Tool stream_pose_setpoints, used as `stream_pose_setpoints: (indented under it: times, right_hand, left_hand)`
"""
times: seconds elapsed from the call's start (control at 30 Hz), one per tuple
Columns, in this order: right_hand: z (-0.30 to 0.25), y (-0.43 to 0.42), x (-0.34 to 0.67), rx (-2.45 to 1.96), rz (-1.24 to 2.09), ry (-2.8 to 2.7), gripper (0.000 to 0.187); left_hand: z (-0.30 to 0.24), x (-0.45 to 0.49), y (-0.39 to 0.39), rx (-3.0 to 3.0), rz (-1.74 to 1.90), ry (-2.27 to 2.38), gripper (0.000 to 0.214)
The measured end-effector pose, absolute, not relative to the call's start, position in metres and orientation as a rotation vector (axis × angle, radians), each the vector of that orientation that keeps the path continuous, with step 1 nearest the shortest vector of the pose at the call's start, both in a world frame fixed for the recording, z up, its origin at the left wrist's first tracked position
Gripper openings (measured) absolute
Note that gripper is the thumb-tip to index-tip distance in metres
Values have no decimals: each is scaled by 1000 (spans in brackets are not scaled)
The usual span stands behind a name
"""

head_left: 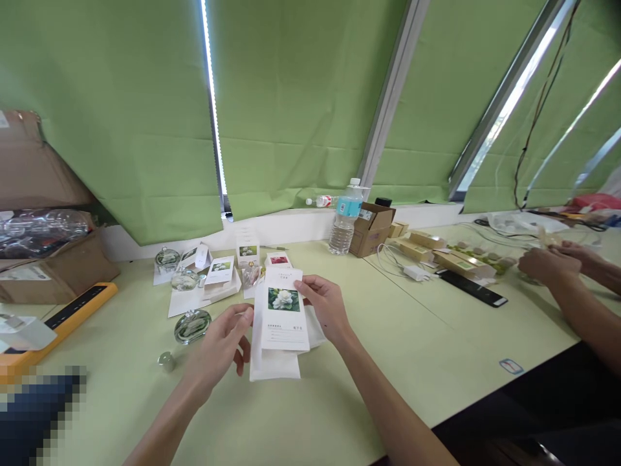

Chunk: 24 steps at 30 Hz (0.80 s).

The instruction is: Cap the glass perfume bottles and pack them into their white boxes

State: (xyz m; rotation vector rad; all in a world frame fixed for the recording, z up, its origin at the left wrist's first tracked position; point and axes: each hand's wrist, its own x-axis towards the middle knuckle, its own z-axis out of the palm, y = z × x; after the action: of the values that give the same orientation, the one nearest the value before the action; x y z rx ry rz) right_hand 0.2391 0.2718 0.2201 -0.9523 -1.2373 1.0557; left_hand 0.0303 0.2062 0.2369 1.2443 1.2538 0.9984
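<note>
A flat white carton printed with a white flower is held in front of me, over other white folded card that sticks out below it. My right hand pinches its upper right edge, thumb on top. At the left edge, my left hand has thumb and forefinger closed on the white card, its lower fingers curled loosely beside it. Left of that hand lie a glass perfume bottle and a small silvery cap. Behind are more glass bottles and a flower-printed white box.
A water bottle stands beside an open brown box. To the right lie a white charger, a black phone and yellowish boxes. Another person's hands work at far right. An orange-edged power strip lies left.
</note>
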Motion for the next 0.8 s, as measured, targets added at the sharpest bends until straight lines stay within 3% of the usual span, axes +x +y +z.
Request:
stream_pose_setpoints:
  times: [0.17,0.33,0.6,0.8]
  right_hand:
    - [217,267,226,-960,972,-1316,29]
    - [218,264,226,-958,986,-1345,29]
    - [227,254,236,-956,1546,-1579,42]
    - [223,253,234,-961,1603,-1538,37]
  left_hand:
    - [242,31,202,1212,943,1266,67]
    - [229,29,205,1230,957,1213,62]
    - [239,30,204,1138,1067,1235,62]
    - [241,29,202,1134,1037,1125,60]
